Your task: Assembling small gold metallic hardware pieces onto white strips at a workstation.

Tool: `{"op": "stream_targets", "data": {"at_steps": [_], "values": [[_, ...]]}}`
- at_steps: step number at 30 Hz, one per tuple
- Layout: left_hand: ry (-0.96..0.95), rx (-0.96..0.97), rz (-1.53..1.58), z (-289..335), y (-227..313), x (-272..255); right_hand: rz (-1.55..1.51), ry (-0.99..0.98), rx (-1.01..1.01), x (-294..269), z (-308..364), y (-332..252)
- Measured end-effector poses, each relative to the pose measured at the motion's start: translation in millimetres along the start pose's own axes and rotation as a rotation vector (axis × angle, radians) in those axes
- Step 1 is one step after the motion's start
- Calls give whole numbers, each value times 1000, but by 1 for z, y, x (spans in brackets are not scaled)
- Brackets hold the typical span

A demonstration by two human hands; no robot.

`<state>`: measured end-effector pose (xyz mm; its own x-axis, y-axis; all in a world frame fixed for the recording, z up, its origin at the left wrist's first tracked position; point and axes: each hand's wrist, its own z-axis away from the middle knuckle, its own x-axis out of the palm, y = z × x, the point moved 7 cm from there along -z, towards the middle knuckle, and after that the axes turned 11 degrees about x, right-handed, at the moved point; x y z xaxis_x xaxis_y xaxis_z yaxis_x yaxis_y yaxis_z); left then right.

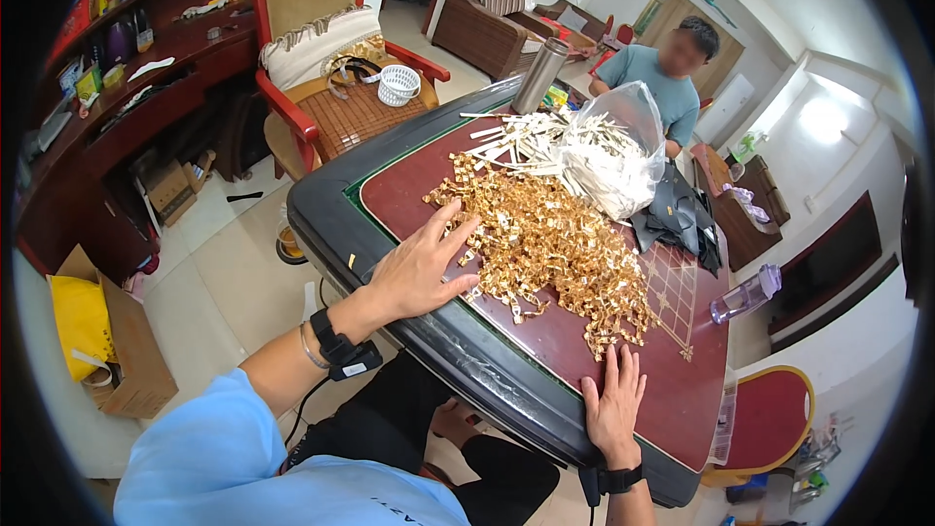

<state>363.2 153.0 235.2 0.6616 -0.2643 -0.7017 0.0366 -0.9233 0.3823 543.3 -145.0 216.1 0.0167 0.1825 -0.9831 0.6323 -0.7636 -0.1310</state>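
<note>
A wide heap of small shiny gold metal pieces (550,239) spreads over the dark red tabletop (399,190); their exact kind is too small to tell. My left hand (419,263) lies at the heap's near left edge, fingers spread and stretched out. At the heap's near right end, my right hand (616,399) rests flat on the table with its fingers extended. Neither hand holds anything. Behind the gold pieces lie many white strips (506,141), some loose and some inside a clear plastic bag (633,131).
A steel flask (542,76) stands at the table's far edge. Black plastic sheeting (679,214) and a clear purple-lidded bottle (745,294) are on the right. A person (657,78) sits opposite. A red-framed armchair (312,0) holding a white basket (397,86) stands at left.
</note>
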Motion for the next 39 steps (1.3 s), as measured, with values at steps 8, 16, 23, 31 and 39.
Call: {"op": "stream_targets", "data": {"at_steps": [8, 16, 23, 31, 39], "values": [[129, -9, 97, 5, -6, -4, 12, -39, 2, 4, -1, 0], [180, -13, 116, 8, -10, -6, 45, -18, 31, 0, 2, -7], [199, 15, 68, 9, -10, -8, -21, 39, 20, 0, 1, -5], [213, -18, 136, 9, -15, -9, -19, 37, 31, 0, 0, -5], [218, -20, 160, 5, -19, -7, 27, 70, 15, -2, -2, -7]]}}
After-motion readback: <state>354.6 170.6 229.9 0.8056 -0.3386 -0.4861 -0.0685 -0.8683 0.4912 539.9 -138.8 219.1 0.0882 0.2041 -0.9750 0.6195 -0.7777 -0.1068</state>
